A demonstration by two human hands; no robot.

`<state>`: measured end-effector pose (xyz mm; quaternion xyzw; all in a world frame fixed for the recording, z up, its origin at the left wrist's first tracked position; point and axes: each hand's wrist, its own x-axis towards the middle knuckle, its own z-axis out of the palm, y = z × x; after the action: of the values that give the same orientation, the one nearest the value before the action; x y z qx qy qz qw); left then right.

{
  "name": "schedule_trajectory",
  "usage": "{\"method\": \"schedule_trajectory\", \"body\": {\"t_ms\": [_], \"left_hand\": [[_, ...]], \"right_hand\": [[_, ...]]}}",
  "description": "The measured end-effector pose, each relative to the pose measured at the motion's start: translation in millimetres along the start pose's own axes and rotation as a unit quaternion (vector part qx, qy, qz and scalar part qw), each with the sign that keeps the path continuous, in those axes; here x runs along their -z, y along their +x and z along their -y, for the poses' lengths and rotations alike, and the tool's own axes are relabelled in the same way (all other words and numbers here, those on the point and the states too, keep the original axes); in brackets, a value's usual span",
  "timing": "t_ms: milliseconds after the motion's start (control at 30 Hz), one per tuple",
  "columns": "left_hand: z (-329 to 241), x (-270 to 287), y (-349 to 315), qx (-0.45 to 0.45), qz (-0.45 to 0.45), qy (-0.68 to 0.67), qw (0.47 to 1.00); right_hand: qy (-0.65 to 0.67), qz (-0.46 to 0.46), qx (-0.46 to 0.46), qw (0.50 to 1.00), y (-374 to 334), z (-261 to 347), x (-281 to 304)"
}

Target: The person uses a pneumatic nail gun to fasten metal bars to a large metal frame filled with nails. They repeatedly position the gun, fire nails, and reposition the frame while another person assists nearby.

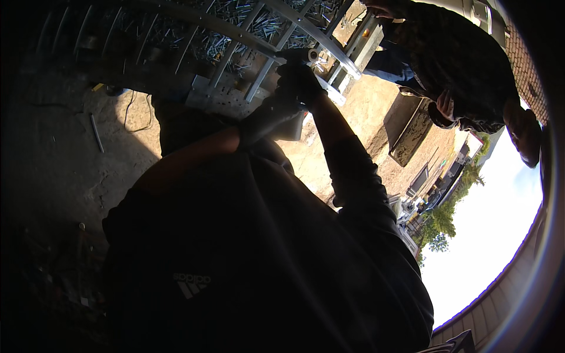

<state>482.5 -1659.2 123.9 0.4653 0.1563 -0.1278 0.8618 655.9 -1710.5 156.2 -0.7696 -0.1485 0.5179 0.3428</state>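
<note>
Both my hands wear dark gloves and are together at the upper middle, in front of a metal frame (306, 26). My right hand (301, 83) is closed round a dark object with a pale round end (312, 55), which sticks out above the fingers by the frame's bars. My left hand (262, 122) lies just below, by the wrist of the right, next to a grey box-like piece (291, 127). Its fingers are lost in shadow. Whether the round end and the grey piece are one thing, I cannot tell.
Loose nails or screws (262, 23) lie in heaps between the frame's bars. Another person (459, 59) in dark clothes stands at the upper right. A rusty metal trough (410, 132) sits on sunlit ground. A thin rod (96, 133) and a cable (140, 120) lie on the floor at left.
</note>
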Motion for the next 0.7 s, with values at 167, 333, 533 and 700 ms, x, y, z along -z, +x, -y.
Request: {"method": "schedule_trajectory", "body": {"t_ms": [167, 333, 533, 700], "left_hand": [[-10.8, -0.5, -0.2, 0.015, 0.023, -0.084, 0.996], [-24.4, -2.1, 2.9, -0.008, 0.014, -0.039, 0.999], [-38.1, -4.0, 2.6, 0.047, 0.007, -0.049, 0.998], [-53.0, -34.4, 27.5, -0.018, -0.015, -0.043, 0.999]], "right_hand": [[0.121, -0.019, -0.123, 0.985, -2.5, 0.5, 1.8], [0.07, -0.008, 0.055, 0.996, 6.4, -26.6, 8.2], [0.047, 0.0, 0.006, 0.999, 7.8, -37.4, 9.7], [0.243, 0.003, -0.051, 0.969, -35.7, 9.3, 48.1]]}}
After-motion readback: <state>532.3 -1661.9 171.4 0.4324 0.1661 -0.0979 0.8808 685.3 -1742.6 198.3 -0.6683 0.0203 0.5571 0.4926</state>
